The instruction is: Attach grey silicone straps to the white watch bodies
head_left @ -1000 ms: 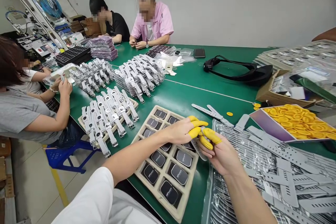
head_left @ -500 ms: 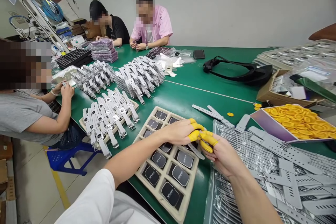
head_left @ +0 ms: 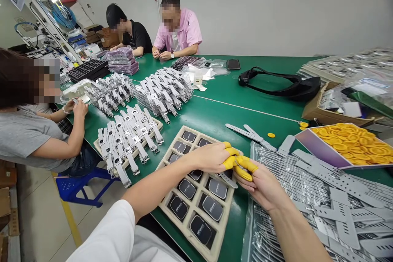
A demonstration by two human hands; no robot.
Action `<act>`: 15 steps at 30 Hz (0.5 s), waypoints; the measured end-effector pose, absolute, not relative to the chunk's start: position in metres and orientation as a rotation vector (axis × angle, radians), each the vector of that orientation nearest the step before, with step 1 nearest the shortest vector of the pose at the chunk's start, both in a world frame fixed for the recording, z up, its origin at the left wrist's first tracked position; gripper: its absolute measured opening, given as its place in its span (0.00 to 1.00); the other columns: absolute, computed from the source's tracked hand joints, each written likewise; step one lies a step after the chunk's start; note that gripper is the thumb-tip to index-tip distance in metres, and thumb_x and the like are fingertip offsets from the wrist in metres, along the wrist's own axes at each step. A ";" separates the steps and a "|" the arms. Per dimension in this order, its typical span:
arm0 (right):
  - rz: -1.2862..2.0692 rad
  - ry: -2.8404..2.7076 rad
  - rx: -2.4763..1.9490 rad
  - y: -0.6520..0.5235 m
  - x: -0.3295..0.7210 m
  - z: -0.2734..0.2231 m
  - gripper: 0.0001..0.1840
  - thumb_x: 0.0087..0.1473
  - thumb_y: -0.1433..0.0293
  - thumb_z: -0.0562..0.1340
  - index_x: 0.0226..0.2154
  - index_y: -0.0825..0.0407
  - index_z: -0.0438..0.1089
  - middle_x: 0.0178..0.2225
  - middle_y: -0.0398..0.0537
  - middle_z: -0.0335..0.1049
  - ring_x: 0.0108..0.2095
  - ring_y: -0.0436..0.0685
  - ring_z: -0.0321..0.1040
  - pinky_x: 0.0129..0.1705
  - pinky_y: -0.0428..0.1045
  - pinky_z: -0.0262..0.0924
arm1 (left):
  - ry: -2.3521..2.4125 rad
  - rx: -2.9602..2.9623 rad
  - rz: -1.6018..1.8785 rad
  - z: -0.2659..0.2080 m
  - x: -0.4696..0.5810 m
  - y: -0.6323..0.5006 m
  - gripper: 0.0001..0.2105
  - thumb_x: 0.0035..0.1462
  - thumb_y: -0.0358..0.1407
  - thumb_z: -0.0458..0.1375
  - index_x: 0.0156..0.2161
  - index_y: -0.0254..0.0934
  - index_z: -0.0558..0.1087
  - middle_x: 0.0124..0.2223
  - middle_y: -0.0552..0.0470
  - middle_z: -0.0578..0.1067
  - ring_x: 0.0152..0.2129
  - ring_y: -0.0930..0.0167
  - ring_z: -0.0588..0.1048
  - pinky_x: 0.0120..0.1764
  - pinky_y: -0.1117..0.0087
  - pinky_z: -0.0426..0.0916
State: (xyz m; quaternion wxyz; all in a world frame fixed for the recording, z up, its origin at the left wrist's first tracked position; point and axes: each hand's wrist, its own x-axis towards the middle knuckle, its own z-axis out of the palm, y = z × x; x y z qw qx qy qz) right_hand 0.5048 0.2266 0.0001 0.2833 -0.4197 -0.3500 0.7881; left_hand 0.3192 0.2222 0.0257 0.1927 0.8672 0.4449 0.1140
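Note:
Yellow finger cots cover several fingertips of both my hands. My left hand (head_left: 215, 156) and my right hand (head_left: 259, 178) meet above the right edge of a beige tray (head_left: 225, 229), fingers pinched together. Between them is a grey watch strap (head_left: 227, 180), its free end hanging out below my left fingers. What else the fingertips cover is hidden. The tray holds square dark watch faces (head_left: 201, 229) in its compartments. Beside my right forearm, loose grey straps (head_left: 344, 221) lie on a clear plastic bag (head_left: 267, 163) of more straps.
A box of yellow finger cots (head_left: 319, 151) stands at the right. Trays of strapped watches (head_left: 129, 135) are at the left, with stacked watches (head_left: 166, 90) behind. A black headset-like band (head_left: 276, 82) lies farther back. Co-workers sit at the left (head_left: 66, 139) and the far side (head_left: 181, 28).
My hands stay together at nearly the same spot, fingers shifting only slightly around the strap. The whole view has moved a little.

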 end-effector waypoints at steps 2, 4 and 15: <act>2.104 -0.956 -1.119 0.226 0.504 0.003 0.26 0.40 0.52 0.77 0.22 0.51 0.65 0.16 0.35 0.52 0.16 0.42 0.39 0.16 0.42 0.36 | 1.205 2.345 0.399 0.027 0.317 0.222 0.19 0.71 0.32 0.46 0.62 0.30 0.68 0.55 0.38 0.76 0.56 0.62 0.73 0.62 0.61 0.66; 2.082 -0.986 -1.109 0.225 0.503 0.005 0.28 0.40 0.49 0.77 0.23 0.50 0.64 0.16 0.35 0.52 0.16 0.43 0.40 0.17 0.43 0.37 | 1.183 2.279 0.444 0.028 0.315 0.221 0.20 0.71 0.33 0.46 0.64 0.30 0.67 0.56 0.37 0.74 0.57 0.62 0.73 0.63 0.62 0.66; 1.200 -1.964 -1.229 0.260 0.536 -0.020 0.25 0.55 0.46 0.62 0.39 0.49 0.76 0.30 0.49 0.76 0.30 0.60 0.69 0.33 0.54 0.63 | 1.642 2.267 0.430 0.032 0.277 0.232 0.18 0.69 0.31 0.51 0.62 0.35 0.68 0.54 0.42 0.78 0.51 0.61 0.77 0.53 0.61 0.71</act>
